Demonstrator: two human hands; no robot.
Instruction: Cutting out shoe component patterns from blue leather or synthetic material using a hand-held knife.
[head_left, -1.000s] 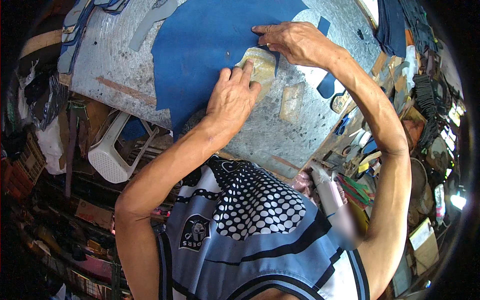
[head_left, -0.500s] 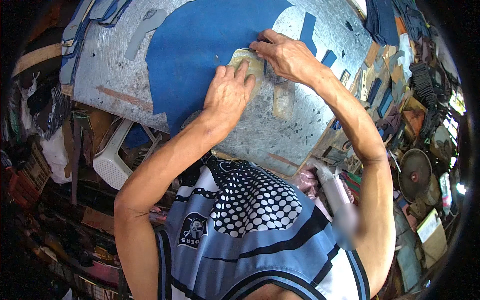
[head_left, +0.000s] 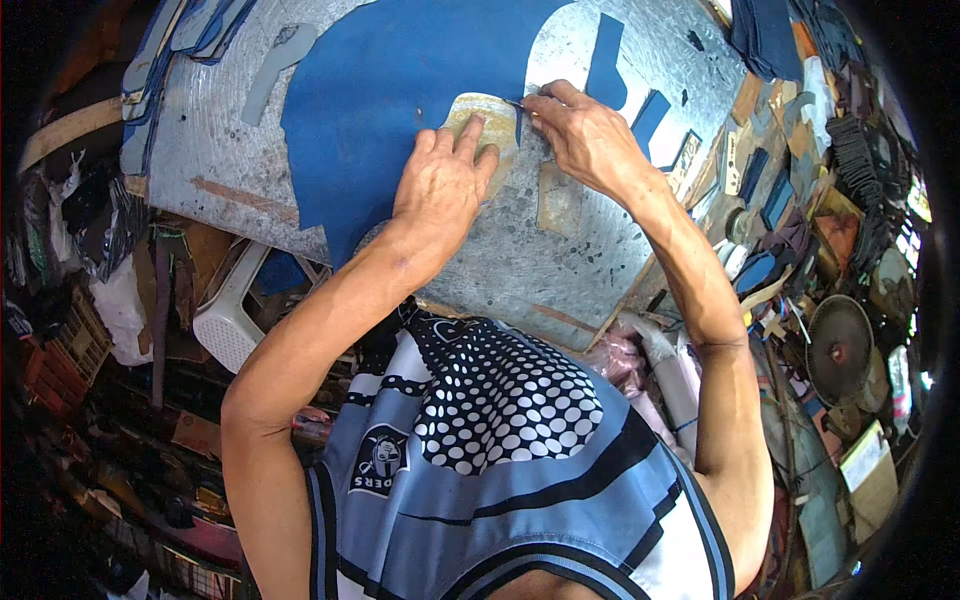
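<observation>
A large blue sheet (head_left: 360, 110) of flat material lies on a scuffed metal-topped table. On its right edge rests a yellowish, translucent template (head_left: 487, 107) with a rounded top. My left hand (head_left: 445, 180) lies on the template, fingers stretched and pressing it down. At the template's upper right corner, my right hand (head_left: 590, 135) pinches a thin dark tool (head_left: 513, 103); its tip meets the template's edge, and most of it is hidden by the fingers. A narrow strip of blue shows along the template's right side.
Cut blue pieces (head_left: 605, 65) lie right of the sheet, a grey piece (head_left: 275, 75) left of it. Stacked pieces (head_left: 150, 90) hang over the left edge. A white plastic stool (head_left: 230, 320) stands below the table. Scraps and a round fan (head_left: 838, 350) crowd the right.
My right hand has moved right and slightly toward me, so the thin tool now shows at the template's corner. My left hand keeps pressing the template. The whole view has shifted slightly.
</observation>
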